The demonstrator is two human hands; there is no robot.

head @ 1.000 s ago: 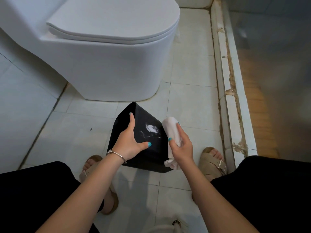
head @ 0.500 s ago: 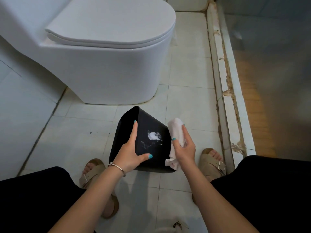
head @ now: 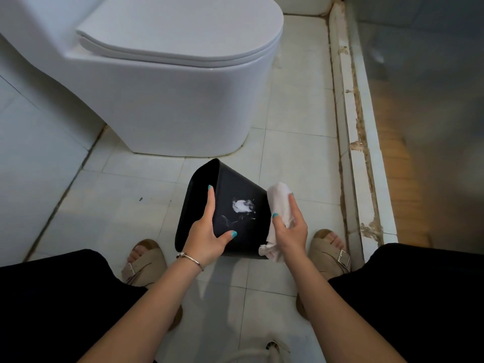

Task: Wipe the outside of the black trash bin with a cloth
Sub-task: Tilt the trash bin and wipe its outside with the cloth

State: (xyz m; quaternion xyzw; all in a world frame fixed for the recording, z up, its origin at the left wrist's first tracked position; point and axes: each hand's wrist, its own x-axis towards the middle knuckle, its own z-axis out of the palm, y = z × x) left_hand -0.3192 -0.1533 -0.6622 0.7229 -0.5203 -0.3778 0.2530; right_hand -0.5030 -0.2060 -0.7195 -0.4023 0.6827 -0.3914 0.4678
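Your left hand [head: 207, 238] grips the tilted black trash bin [head: 237, 205], light, stiff and likely slick plastic, at its 9 o'clock wall over the floor tiles, while your right hand [head: 290, 231] clutches the soft white cloth [head: 279, 203] at 3 o'clock.

Dim, cool light, warm glow at right, wide-angle bending at edges, slight softness.

Both forearms reach forward and down from the bottom of the view. The left hand [head: 207, 233] grips the bin [head: 235, 184], forefinger stretched along its side, thumb spread across its near face. The right hand [head: 290, 231] holds the cloth [head: 279, 200], thumb pressed on it.
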